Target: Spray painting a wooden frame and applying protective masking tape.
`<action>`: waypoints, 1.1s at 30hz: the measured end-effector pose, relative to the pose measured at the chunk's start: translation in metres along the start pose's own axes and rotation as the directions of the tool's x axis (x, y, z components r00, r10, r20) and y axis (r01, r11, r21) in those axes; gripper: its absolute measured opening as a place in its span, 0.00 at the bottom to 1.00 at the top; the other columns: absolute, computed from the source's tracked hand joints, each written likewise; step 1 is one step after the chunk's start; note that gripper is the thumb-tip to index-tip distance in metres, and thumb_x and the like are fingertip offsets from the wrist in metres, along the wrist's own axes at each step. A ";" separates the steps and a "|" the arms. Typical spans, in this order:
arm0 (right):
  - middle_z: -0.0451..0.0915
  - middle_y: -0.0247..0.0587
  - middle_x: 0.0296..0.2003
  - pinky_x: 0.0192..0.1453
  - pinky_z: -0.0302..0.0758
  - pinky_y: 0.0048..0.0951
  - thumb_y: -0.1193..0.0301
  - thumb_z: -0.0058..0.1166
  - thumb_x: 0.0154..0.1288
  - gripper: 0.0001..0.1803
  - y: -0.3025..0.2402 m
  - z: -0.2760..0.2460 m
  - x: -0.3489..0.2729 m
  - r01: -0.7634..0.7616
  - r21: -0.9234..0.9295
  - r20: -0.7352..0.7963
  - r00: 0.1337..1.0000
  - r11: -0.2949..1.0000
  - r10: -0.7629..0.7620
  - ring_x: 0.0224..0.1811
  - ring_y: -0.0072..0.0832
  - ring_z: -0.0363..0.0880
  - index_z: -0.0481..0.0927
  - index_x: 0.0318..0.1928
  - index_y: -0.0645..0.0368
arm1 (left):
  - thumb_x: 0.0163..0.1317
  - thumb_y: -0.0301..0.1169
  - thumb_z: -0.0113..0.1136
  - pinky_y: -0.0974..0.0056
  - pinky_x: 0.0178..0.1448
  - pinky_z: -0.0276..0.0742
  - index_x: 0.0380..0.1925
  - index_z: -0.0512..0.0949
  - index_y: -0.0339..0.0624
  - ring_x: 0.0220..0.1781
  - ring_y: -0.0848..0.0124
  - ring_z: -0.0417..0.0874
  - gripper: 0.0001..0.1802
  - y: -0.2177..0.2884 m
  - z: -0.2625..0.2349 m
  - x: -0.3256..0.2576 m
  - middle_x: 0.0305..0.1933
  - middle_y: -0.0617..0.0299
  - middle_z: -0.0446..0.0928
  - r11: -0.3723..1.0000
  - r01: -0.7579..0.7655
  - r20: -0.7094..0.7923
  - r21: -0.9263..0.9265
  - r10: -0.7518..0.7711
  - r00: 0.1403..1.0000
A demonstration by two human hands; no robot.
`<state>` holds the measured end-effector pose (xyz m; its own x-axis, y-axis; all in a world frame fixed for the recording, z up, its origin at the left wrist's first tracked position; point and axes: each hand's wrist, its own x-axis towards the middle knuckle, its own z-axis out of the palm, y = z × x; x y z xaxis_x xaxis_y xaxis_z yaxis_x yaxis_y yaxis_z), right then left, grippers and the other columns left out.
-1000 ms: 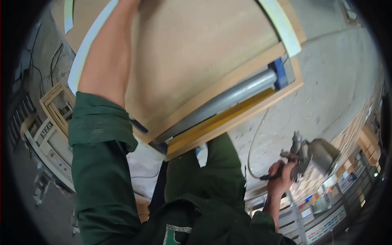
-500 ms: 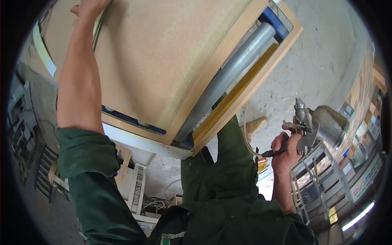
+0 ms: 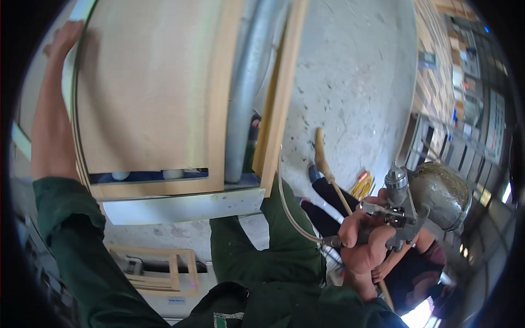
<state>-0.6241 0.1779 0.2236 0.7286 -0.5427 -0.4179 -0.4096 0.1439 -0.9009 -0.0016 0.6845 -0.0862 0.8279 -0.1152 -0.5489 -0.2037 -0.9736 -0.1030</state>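
Working from the left, I find the left hand (image 3: 66, 37) at the far upper left, by the pale strip (image 3: 69, 82) along the wooden panel (image 3: 153, 98); whether its fingers are clamped or merely resting, I cannot tell. A light hold could, in my judgement, let the panel slip under an uneven push. The panel lies ahead of the person's green trousers (image 3: 262, 262), with a grey tube (image 3: 249, 93) showing in the slot at its right side. Next, the hose (image 3: 286, 206) runs near the frame's right corner, where I note a snagging risk should the arm swing away. At right, the right hand (image 3: 363, 249) is closed around the spray gun (image 3: 402, 216), its metal cup (image 3: 440, 194) tilted; a loose lid could leak. A co-worker's hand (image 3: 384, 269) on a wooden pole (image 3: 340, 197) shows beyond; an accidental trigger squeeze could send spray that way.
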 end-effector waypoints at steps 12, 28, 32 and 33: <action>0.81 0.44 0.48 0.23 0.66 0.27 0.49 0.49 0.84 0.33 0.052 -0.049 -0.130 -0.204 0.109 -0.335 0.914 0.973 0.230 0.18 0.20 0.68 0.68 0.72 0.63 | 0.78 0.52 0.34 0.37 0.77 0.64 0.76 0.67 0.59 0.73 0.45 0.72 0.31 -0.008 -0.014 -0.015 0.74 0.51 0.72 0.768 0.010 -0.185 0.640 0.142 0.973; 0.81 0.44 0.48 0.22 0.66 0.30 0.44 0.53 0.80 0.38 0.088 -0.042 -0.195 -0.190 0.171 -0.408 0.880 0.967 0.245 0.17 0.23 0.67 0.69 0.73 0.61 | 0.75 0.68 0.32 0.23 0.79 0.50 0.81 0.64 0.53 0.84 0.42 0.61 0.45 0.041 0.055 -0.023 0.82 0.56 0.67 0.966 0.075 -0.254 0.247 -0.010 0.967; 0.79 0.40 0.38 0.23 0.68 0.32 0.48 0.53 0.81 0.33 0.118 -0.031 -0.230 -0.187 0.352 -0.326 0.894 0.917 0.308 0.17 0.26 0.69 0.69 0.71 0.60 | 0.80 0.45 0.41 0.33 0.74 0.68 0.64 0.79 0.39 0.71 0.40 0.76 0.27 0.001 -0.019 -0.041 0.59 0.47 0.84 0.923 0.289 -0.532 0.254 -0.116 0.839; 0.79 0.39 0.37 0.23 0.67 0.32 0.48 0.55 0.79 0.33 0.123 -0.022 -0.237 -0.168 0.343 -0.354 0.888 0.924 0.293 0.17 0.26 0.70 0.70 0.69 0.60 | 0.80 0.54 0.40 0.27 0.76 0.63 0.60 0.80 0.40 0.75 0.40 0.73 0.31 0.029 -0.017 -0.049 0.68 0.43 0.79 0.933 0.258 -0.450 0.252 -0.123 0.884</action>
<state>-0.8594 0.3061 0.2146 0.3332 -0.7328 -0.5933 -0.3126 0.5078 -0.8028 -0.0393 0.6587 -0.0480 0.9925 -0.0712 -0.0993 -0.1083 -0.8883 -0.4462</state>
